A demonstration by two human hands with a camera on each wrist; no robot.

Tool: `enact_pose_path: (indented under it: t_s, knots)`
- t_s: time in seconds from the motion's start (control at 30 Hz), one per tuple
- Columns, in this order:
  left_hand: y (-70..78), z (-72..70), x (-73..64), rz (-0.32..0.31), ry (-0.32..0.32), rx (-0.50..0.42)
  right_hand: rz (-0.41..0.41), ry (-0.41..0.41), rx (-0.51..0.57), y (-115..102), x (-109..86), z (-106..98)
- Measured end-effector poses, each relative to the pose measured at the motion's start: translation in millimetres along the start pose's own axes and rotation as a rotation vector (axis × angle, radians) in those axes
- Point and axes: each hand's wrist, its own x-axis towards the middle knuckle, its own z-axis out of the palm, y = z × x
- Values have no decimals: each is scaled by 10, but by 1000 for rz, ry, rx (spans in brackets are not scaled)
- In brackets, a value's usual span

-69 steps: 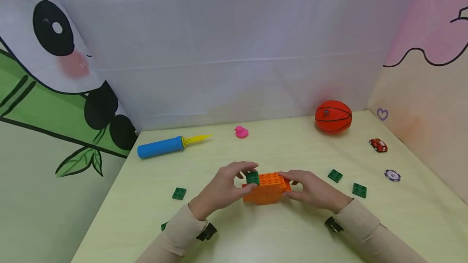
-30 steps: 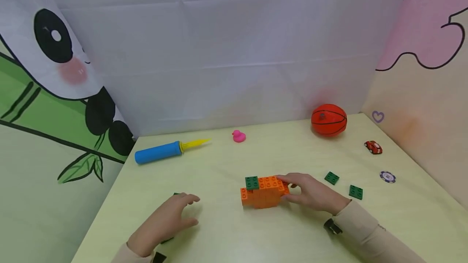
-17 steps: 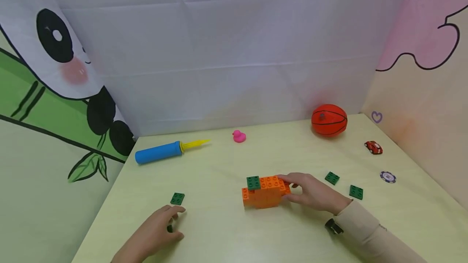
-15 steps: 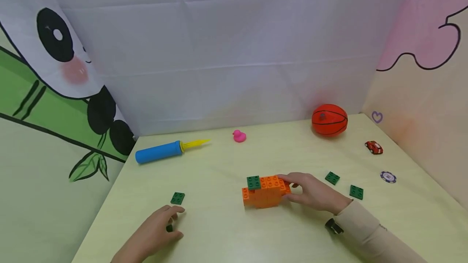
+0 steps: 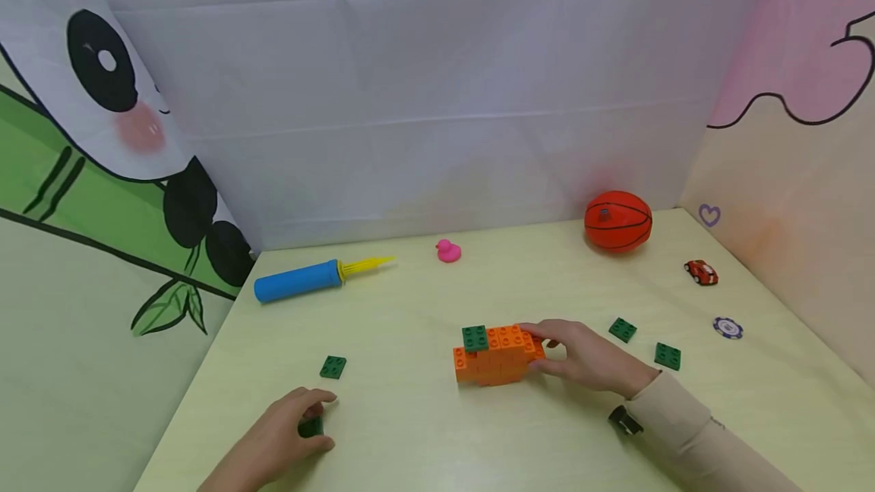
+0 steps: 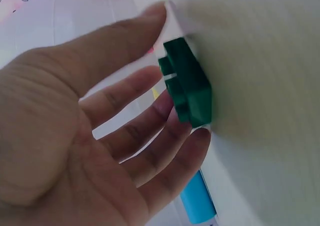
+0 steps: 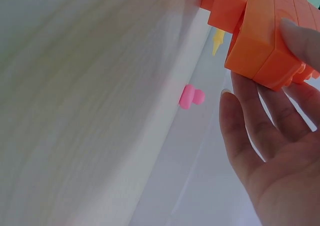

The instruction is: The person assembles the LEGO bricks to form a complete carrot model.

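Note:
Near the front left of the table, my left hand (image 5: 276, 435) is spread around a small green building brick (image 5: 311, 427). In the left wrist view the thumb stands apart from that green brick (image 6: 190, 85), and the fingers curve behind its studded side; whether a fingertip touches is unclear. My right hand (image 5: 584, 354) holds the right end of an orange brick build (image 5: 502, 363) between thumb and fingers. On the build's left top sits a green brick (image 5: 475, 338). In the right wrist view the thumb presses the orange bricks (image 7: 265, 40) and fingers lie beneath.
One loose green brick (image 5: 333, 367) lies beyond my left hand; two more, a nearer one (image 5: 667, 356) and a farther one (image 5: 623, 329), lie right. Around are a blue pump (image 5: 297, 282), pink duck (image 5: 448, 251), red ball (image 5: 618, 222), toy car (image 5: 701, 272) and poker chip (image 5: 728, 328).
My left hand has let go of the green brick on the build and moved left and nearer, down around another green brick. My right hand keeps holding the orange build in place.

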Motion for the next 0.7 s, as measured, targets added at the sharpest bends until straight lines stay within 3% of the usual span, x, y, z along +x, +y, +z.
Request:
enact_pose_path:
  t_s: [0.17,0.3,0.37,0.47,0.6,0.7]
  knots:
    - [-20,-21,-26,-34,-21,-19,0,-1,2,7,13,-12]
    - [90,-41,-7,15,29,-33,1,-4,5,1,18,-20]
    - [201,-63,3,93,64,-57,-1,-6,11,-5,18,-22]
    - [428,-97,15,263,113,-99,-5,-5,22,-10,11,-19]
    - [827,-116,66,503,167,-98,-4,-10,42,-11,-1,-3]
    - [1169,-107,151,646,195,-111,-12,-11,39,-10,6,-2]
